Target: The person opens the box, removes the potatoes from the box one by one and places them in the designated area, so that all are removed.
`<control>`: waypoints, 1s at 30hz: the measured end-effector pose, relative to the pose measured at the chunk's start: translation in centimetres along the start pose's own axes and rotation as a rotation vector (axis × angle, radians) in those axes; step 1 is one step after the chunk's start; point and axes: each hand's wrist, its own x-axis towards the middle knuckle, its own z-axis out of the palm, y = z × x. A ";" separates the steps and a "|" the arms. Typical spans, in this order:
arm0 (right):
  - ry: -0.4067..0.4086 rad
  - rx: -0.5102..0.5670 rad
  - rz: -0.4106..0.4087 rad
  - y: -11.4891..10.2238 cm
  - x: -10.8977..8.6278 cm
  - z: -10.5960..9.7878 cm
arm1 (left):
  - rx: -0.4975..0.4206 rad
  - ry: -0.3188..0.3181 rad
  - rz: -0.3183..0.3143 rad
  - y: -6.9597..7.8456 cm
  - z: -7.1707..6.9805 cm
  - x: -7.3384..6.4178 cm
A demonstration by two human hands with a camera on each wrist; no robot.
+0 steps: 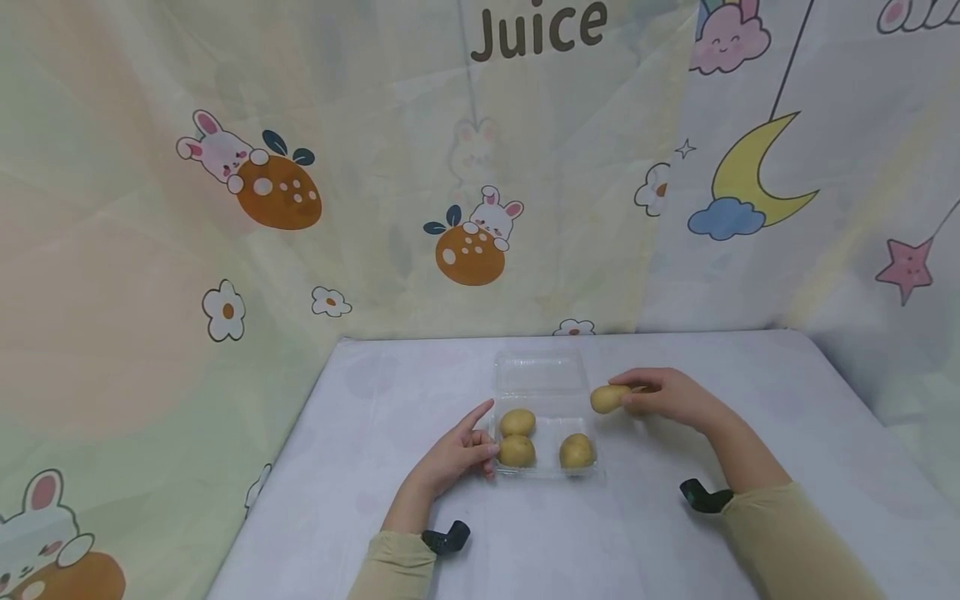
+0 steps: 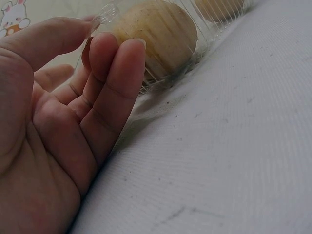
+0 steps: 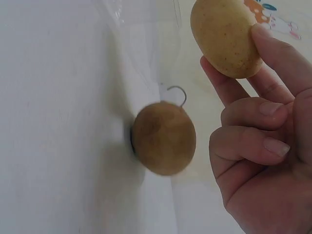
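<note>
A clear plastic clamshell box (image 1: 547, 408) lies on the table with its lid folded back. In its tray sit two potatoes on the left, a rear one (image 1: 517, 422) and a front one (image 1: 517, 451), and a third potato (image 1: 577, 451) at the front right. My left hand (image 1: 457, 454) is at the tray's left side, thumb and fingers pinching its rim. Right of the box, my right hand (image 1: 671, 398) holds an oval potato (image 3: 226, 36) above the table by its fingertips. Below that hand, the right wrist view has a round brown potato (image 3: 165, 139), hidden in the head view.
The table (image 1: 405, 383) has a white cloth over it. Behind it hangs a printed curtain (image 1: 375, 167) with rabbits, fruit and a moon. Dark wrist cameras sit on both sleeves, the left one (image 1: 447, 538) and the right one (image 1: 705, 497).
</note>
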 end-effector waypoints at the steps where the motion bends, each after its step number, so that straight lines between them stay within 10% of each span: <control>1: 0.010 0.007 0.015 0.2 -0.2 -0.2 | 0.000 -0.001 0.001 0.0 0.0 0.0; 30: 0.188 0.065 0.133 7.5 -5.2 -3.8 | -0.017 0.003 -0.004 0.1 0.1 0.1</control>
